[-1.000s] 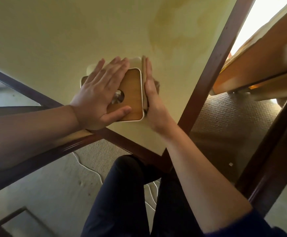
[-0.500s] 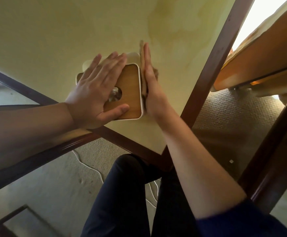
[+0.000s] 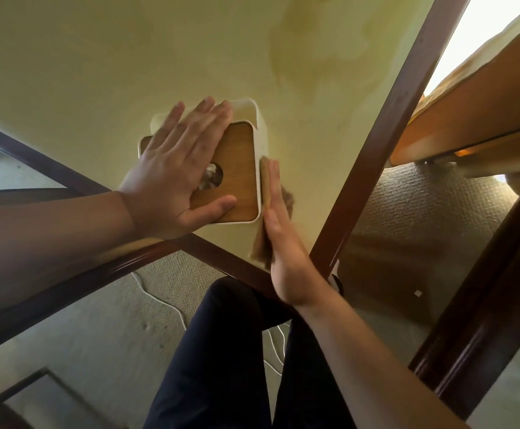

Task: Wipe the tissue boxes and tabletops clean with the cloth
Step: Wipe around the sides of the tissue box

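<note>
the tissue box [image 3: 240, 168] stood on the yellow tabletop [image 3: 98, 57] near its front corner. the left hand [image 3: 175, 178] lay flat on the wooden lid, fingers straight and close together, thumb spread. the right hand [image 3: 279, 230], fingers straight and together, pressed the brown cloth [image 3: 260, 246] against the box's right side

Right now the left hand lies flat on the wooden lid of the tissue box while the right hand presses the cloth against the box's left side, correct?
Not quite. In the head view the left hand does lie flat on the tissue box lid, but the right hand presses the cloth against the box's right side, not its left.
</note>
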Demonstrator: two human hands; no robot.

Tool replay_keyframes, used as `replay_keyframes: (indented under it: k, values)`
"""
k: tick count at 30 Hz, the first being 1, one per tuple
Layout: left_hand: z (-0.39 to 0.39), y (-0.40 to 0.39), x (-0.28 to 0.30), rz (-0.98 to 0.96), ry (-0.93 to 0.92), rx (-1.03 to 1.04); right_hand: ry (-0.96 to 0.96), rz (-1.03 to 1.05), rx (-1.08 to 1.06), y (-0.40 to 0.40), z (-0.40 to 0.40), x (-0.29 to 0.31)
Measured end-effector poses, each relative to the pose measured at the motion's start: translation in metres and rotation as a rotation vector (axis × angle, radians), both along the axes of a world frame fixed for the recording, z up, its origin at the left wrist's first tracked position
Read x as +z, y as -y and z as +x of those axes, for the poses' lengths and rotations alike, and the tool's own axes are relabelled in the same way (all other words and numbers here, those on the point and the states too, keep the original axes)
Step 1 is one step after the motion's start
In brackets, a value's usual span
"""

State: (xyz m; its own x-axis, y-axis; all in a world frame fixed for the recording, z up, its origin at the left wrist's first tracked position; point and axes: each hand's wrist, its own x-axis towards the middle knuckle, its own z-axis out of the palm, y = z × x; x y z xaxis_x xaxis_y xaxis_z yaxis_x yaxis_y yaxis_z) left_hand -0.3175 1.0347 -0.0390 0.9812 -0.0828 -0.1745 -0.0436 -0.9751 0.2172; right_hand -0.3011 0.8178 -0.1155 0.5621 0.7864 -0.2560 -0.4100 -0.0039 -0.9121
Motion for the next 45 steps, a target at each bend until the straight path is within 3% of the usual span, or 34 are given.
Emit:
replay_keyframes:
  k: [7,11,15,19,27,31,38,45]
  values:
    - [0.0,-0.001,0.0,0.003,-0.005,-0.023,-0.132,0.062,-0.022,-0.009,0.008,0.005]
    - [0.0,0.0,0.002,0.007,-0.009,-0.028,0.096,-0.026,-0.039,-0.054,0.062,-0.002]
    - [0.002,0.001,0.003,0.014,-0.013,-0.031,0.174,-0.084,-0.071,-0.089,0.104,-0.001]
    - [0.001,0.001,0.002,0.02,-0.012,-0.033,0.249,-0.119,-0.086,-0.082,0.096,-0.002]
    - [0.002,0.0,0.0,0.018,-0.02,-0.033,-0.07,-0.017,-0.037,-0.012,0.008,0.003]
    - [0.001,0.0,0.0,0.018,-0.014,-0.032,-0.119,0.067,-0.088,-0.003,-0.011,0.003]
    - [0.002,0.001,0.001,0.014,-0.014,-0.035,0.064,-0.022,-0.07,-0.05,0.058,-0.001]
    - [0.001,0.0,0.002,0.018,-0.018,-0.03,0.099,-0.02,-0.024,-0.094,0.123,0.006]
